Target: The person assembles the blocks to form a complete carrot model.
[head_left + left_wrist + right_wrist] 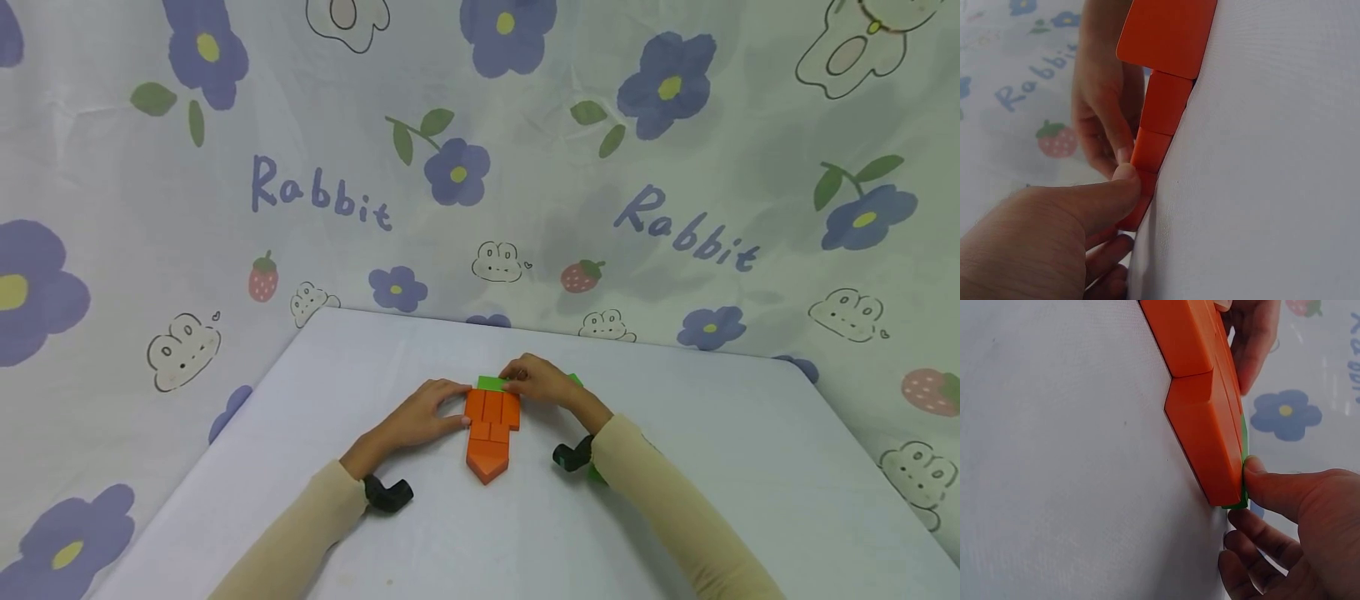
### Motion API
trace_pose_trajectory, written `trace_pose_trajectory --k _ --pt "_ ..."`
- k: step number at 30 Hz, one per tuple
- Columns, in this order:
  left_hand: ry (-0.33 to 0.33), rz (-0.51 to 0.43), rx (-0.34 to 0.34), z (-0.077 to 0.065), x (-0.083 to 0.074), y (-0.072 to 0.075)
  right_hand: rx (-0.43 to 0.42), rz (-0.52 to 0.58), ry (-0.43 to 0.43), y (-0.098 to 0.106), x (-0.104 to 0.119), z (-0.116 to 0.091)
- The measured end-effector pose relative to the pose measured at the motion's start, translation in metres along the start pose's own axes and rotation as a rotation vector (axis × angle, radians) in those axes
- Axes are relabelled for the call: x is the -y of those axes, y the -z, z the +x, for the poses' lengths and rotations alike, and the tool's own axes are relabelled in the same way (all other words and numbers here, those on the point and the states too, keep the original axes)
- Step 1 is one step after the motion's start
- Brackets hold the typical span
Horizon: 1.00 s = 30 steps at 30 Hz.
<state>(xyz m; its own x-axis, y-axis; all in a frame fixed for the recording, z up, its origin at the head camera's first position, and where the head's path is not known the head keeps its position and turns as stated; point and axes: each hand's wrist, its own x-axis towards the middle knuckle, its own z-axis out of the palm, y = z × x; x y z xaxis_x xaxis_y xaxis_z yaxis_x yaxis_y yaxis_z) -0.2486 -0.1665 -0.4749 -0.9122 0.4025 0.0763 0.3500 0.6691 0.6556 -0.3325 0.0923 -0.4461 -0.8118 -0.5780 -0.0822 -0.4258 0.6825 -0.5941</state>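
Note:
Orange wooden blocks point(492, 408) lie edge to edge on the white table, tapering to a pointed orange block point(487, 461) at the near end. Across their far end sits a green block point(490, 383). My left hand point(426, 415) holds the leftmost orange block, thumb near its lower corner and fingertips at its upper one. My right hand point(542, 381) pinches the right end of the green block between thumb and fingers. In the right wrist view, the green block point(1244, 444) shows as a thin strip behind the orange ones, right thumb against it.
Another green piece point(575, 379) shows just behind the right hand. A further green piece point(597, 475) is partly hidden under the right forearm. Black wrist cameras point(388, 495) hang from both sleeves. A patterned cloth point(495, 208) stands behind the white table point(375, 350).

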Motion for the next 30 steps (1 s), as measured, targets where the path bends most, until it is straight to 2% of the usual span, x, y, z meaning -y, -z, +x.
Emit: trace_pose_trajectory --k 16,20,24,27,30 --pt "-0.005 0.008 -0.002 0.002 0.0 -0.001 -0.027 0.015 0.013 0.002 -0.004 -0.004" --pt "-0.006 0.003 -0.007 0.001 0.001 -0.004 -0.117 0.066 0.016 0.009 -0.004 -0.015" --pt "-0.012 -0.007 0.005 0.001 0.001 -0.006 -0.259 0.144 0.01 0.025 -0.01 -0.045" --pt "-0.011 -0.004 0.008 0.001 0.0 -0.005 -0.346 0.194 -0.039 0.036 -0.022 -0.069" --pt "0.006 0.013 -0.006 0.001 0.001 -0.003 -0.401 0.219 -0.097 0.041 -0.039 -0.083"
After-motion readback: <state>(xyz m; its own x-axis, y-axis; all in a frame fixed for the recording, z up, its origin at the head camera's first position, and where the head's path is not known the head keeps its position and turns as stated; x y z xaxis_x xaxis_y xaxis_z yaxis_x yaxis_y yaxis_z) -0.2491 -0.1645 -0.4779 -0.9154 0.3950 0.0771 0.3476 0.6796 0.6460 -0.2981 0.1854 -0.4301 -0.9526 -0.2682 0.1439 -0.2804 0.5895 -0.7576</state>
